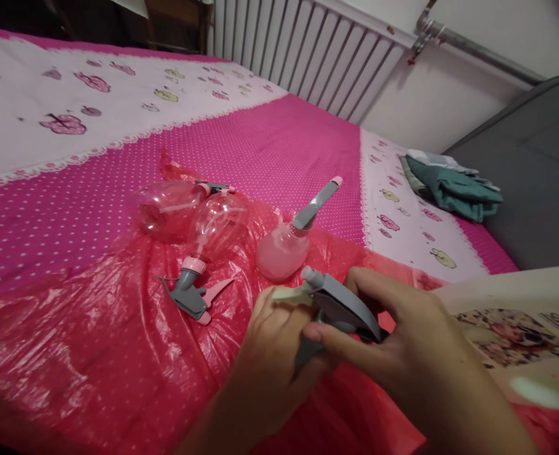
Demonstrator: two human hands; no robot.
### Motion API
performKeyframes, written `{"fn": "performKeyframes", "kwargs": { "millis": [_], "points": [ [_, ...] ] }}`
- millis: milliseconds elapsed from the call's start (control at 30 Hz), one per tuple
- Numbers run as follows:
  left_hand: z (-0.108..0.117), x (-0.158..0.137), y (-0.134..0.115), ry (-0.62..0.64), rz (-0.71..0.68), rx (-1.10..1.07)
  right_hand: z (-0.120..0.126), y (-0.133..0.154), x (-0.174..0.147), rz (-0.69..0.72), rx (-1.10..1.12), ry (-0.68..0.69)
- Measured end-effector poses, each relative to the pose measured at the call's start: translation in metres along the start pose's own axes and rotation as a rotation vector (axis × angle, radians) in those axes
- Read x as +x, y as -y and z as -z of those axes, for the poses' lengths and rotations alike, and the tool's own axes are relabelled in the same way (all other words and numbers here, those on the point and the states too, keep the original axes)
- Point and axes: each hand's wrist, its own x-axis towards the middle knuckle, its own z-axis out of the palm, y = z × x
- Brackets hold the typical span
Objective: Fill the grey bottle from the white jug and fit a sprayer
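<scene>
Both my hands are on a grey spray head (343, 303) with a pale green trigger, held low in front of me. Fingers curled, my left hand (274, 347) wraps round its lower part near the trigger; whether a bottle is attached below is hidden. Thumb and fingers of my right hand (402, 341) pinch the grey top from the right. Just beyond stands a pinkish spray bottle (283, 251) with its grey head tilted up. To the left, a clear spray bottle (220, 224) with a grey and pink head lies beside another clear bottle (168, 205).
A crumpled red plastic sheet (118, 341) lies under the bottles on a pink dotted bedspread (279, 148). Folded cloths (454, 186) rest by a grey headboard (530, 183). A printed beige bag or box (511, 297) is at the right. Behind stands a white radiator (302, 54).
</scene>
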Motion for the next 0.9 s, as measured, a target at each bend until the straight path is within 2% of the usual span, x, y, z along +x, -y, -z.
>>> {"fn": "performKeyframes", "kwargs": {
  "millis": [167,267,367,433,567,767,833,900],
  "points": [
    [0.002,0.001,-0.004,0.019,0.013,0.002,0.002,-0.003,-0.005,-0.024,-0.036,0.016],
    [0.003,0.001,-0.002,0.032,0.016,-0.039,0.012,-0.006,-0.009,0.057,-0.036,0.086],
    [0.003,-0.001,0.0,0.043,0.021,-0.05,0.023,-0.006,-0.014,0.213,-0.064,0.006],
    [0.004,-0.001,0.0,0.055,0.016,-0.049,0.026,-0.003,-0.015,0.233,-0.068,-0.074],
    [0.003,0.002,-0.003,0.052,-0.004,-0.025,0.019,0.006,-0.013,0.157,-0.096,-0.168],
    [0.0,0.006,-0.005,-0.024,0.005,0.047,0.001,0.023,-0.011,0.009,-0.059,-0.25],
    [0.0,0.005,-0.005,-0.016,-0.005,0.045,0.0,0.024,-0.012,-0.062,-0.007,-0.249],
    [0.0,0.005,-0.005,-0.003,-0.009,0.037,0.003,0.017,-0.013,-0.041,0.097,-0.182]
  ]
}}
